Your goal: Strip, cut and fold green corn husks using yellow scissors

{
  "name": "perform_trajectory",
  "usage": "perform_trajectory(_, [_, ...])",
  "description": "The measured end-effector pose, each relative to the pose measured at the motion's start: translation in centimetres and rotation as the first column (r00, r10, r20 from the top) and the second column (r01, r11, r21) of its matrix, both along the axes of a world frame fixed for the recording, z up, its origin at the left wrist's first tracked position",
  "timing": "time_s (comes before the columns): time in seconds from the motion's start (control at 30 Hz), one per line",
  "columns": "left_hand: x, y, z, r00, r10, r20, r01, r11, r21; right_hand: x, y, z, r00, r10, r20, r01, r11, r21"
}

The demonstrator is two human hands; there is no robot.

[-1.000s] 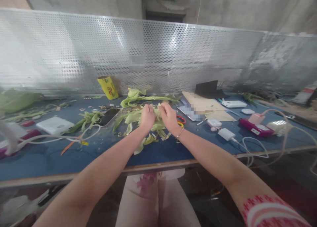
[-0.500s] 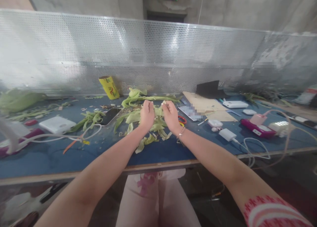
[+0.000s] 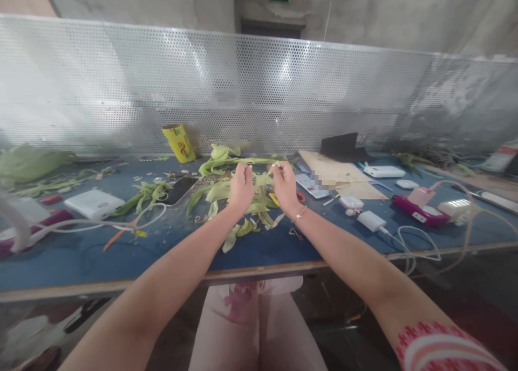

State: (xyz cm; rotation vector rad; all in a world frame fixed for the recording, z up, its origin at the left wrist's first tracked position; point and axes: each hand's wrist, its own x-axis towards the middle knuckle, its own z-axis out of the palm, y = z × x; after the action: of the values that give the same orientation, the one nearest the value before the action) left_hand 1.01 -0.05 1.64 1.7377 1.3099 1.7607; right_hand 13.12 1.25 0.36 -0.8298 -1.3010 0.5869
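Note:
My left hand (image 3: 242, 186) is closed above a pile of pale green leaf strips (image 3: 218, 192) at the middle of the blue table. What its fingers pinch, if anything, is too small to make out. To its right, my right hand (image 3: 284, 185) is closed too, its fingertips at a pale green strip (image 3: 265, 178) between the two hands. Another bundle of green leaves (image 3: 220, 158) lies just behind the hands. Red and yellow scissors (image 3: 300, 197) are partly hidden behind my right hand.
On the blue table (image 3: 162, 258), a black phone (image 3: 181, 191) and white box (image 3: 94, 204) lie left, a yellow can (image 3: 179, 143) behind them. Right are cardboard (image 3: 338, 169), another phone (image 3: 313, 186), a white charger (image 3: 371, 220) and a purple power strip (image 3: 421, 211). A perforated metal screen (image 3: 259, 90) stands behind.
My right hand has moved slightly right, away from my left hand, which has barely moved. More of the pale strip shows between them.

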Motion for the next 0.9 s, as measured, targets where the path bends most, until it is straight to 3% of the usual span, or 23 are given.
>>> perform_trajectory(0.17, [-0.5, 0.3, -0.2, 0.997, 0.053, -0.06, -0.051, 0.998, 0.024, 0.2, 0.1, -0.3, 0.99, 0.071, 0.126, -0.066, 0.997, -0.041])
perform_trajectory(0.33, [-0.1, 0.2, -0.3, 0.991, 0.027, -0.128, -0.023, 0.999, 0.035, -0.2, -0.3, -0.2, 0.963, -0.058, 0.264, 0.041, 0.997, 0.068])
perform_trajectory(0.5, [0.5, -0.5, -0.3, 0.999, -0.013, -0.05, 0.016, 0.998, 0.061, -0.3, -0.9, 0.2, 0.941, -0.138, 0.308, 0.098, 0.985, 0.14])
perform_trajectory(0.67, [1.1, -1.2, -0.1, 0.976, -0.219, 0.004, 0.219, 0.975, -0.049, 0.0, -1.0, 0.3, 0.949, -0.126, 0.29, 0.085, 0.985, 0.151])
perform_trajectory(0.9, [1.3, -1.0, 0.2, 0.985, -0.172, 0.03, 0.174, 0.974, -0.145, -0.1, -1.0, 0.3, 0.95, -0.107, 0.294, 0.07, 0.989, 0.131])
